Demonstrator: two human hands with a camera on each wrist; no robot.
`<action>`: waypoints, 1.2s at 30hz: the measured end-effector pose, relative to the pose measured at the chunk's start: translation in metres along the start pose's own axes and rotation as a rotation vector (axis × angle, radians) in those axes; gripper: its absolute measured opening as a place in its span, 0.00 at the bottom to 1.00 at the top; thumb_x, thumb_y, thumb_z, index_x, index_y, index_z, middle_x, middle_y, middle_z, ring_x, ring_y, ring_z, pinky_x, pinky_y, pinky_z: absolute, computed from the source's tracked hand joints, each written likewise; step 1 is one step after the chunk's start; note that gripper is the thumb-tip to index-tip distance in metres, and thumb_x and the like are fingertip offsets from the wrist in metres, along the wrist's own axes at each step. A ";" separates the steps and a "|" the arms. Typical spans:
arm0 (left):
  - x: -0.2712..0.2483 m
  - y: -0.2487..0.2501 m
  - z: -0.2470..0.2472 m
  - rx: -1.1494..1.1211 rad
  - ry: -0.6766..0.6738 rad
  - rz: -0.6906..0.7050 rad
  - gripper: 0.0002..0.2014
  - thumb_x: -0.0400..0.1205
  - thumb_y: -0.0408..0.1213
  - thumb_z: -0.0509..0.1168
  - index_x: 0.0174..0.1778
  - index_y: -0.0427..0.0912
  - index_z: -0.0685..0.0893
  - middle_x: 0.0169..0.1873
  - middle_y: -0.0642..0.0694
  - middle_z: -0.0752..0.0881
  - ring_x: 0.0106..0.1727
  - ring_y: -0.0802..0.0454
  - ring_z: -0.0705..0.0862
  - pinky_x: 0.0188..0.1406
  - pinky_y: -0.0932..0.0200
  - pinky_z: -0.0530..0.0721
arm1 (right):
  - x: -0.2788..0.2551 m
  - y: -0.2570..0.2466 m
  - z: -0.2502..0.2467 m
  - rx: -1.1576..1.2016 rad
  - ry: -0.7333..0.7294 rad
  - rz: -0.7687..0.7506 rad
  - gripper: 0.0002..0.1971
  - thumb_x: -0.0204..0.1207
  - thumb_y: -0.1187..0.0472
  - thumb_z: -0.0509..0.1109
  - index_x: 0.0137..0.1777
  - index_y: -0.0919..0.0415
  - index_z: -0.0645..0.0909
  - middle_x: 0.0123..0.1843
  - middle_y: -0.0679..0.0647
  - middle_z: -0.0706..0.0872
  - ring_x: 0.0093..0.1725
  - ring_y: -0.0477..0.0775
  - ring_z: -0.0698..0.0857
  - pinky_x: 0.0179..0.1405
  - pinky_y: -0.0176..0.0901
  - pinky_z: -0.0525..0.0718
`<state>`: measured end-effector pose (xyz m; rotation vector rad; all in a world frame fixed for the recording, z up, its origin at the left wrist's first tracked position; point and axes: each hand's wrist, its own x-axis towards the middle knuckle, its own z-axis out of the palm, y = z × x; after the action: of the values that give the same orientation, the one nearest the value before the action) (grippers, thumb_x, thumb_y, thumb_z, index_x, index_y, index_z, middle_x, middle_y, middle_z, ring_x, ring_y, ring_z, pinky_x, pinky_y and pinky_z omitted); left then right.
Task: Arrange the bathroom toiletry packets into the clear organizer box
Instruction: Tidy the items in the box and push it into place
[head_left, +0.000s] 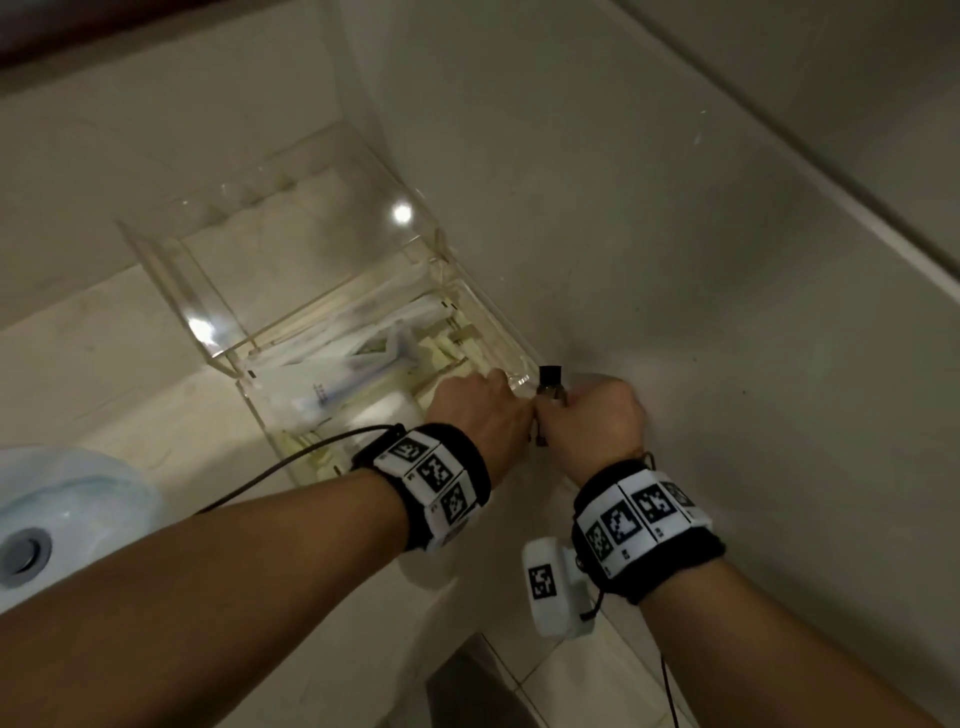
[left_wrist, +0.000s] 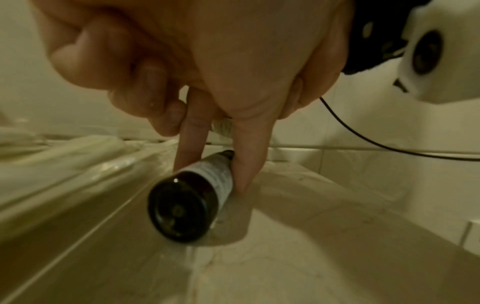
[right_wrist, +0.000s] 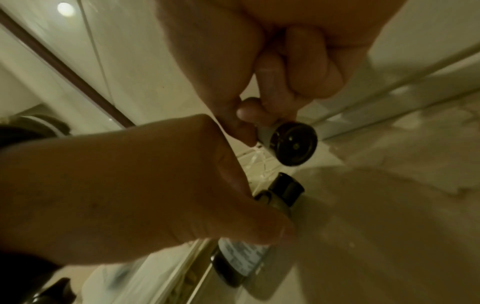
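A: In the corner where the desk (head_left: 156, 395) meets the wall (head_left: 675, 260) stands the clear organizer box (head_left: 291, 249); can you see the packets (head_left: 337, 364)?

B: Yes; they lie inside the box, pale and heaped in its near part; how many I cannot tell, since the clear walls blur them.

A: And the hands?

B: Both are just beside the box's near right corner, close together; the left grip (head_left: 478, 410) is nearest the box wall, the right grip (head_left: 597, 421) nearest the tiled wall.

A: What has the left one got?

B: A labelled bottle (left_wrist: 192, 197), small and dark, with a white label; a finger (left_wrist: 192, 133) and the thumb (left_wrist: 249, 154) pinch it from either side, while the other fingers are curled in; the bottle lies low on the desk, its base toward the wrist camera and its black cap pointing away, alongside the box wall.

A: The right?

B: It is closed too; thumb and fingertips pinch a second bottle (right_wrist: 293, 144), also dark, held above the desk with its round base facing the wrist camera; it hangs just above the cap of the first, apart from it.

A: Anything else?

B: A white sink (head_left: 52, 493) at the lower left, well apart from the box.
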<state>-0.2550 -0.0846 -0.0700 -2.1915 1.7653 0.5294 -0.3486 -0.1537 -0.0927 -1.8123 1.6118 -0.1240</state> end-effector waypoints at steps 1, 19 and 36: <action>-0.001 -0.001 0.001 -0.016 -0.003 0.000 0.12 0.86 0.44 0.57 0.61 0.47 0.81 0.54 0.42 0.79 0.50 0.42 0.83 0.34 0.52 0.71 | -0.001 -0.003 -0.001 -0.006 0.004 -0.026 0.17 0.70 0.56 0.76 0.25 0.62 0.77 0.20 0.50 0.76 0.21 0.50 0.74 0.19 0.35 0.64; -0.015 -0.082 0.009 -0.658 0.265 -0.420 0.25 0.69 0.65 0.60 0.25 0.44 0.76 0.25 0.46 0.80 0.29 0.47 0.80 0.23 0.60 0.71 | 0.018 -0.072 0.012 -0.227 -0.116 -0.296 0.15 0.72 0.50 0.74 0.41 0.64 0.89 0.38 0.60 0.90 0.42 0.62 0.88 0.44 0.51 0.88; 0.026 -0.076 0.006 -0.847 0.154 -0.535 0.21 0.79 0.56 0.66 0.32 0.42 0.77 0.31 0.45 0.83 0.33 0.49 0.83 0.25 0.57 0.81 | 0.034 -0.064 0.031 -0.531 -0.099 -0.346 0.14 0.79 0.48 0.69 0.53 0.60 0.84 0.52 0.60 0.89 0.52 0.63 0.89 0.47 0.48 0.87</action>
<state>-0.1768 -0.0883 -0.0876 -3.1767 0.9853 1.1307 -0.2719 -0.1721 -0.0937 -2.4503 1.3251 0.2601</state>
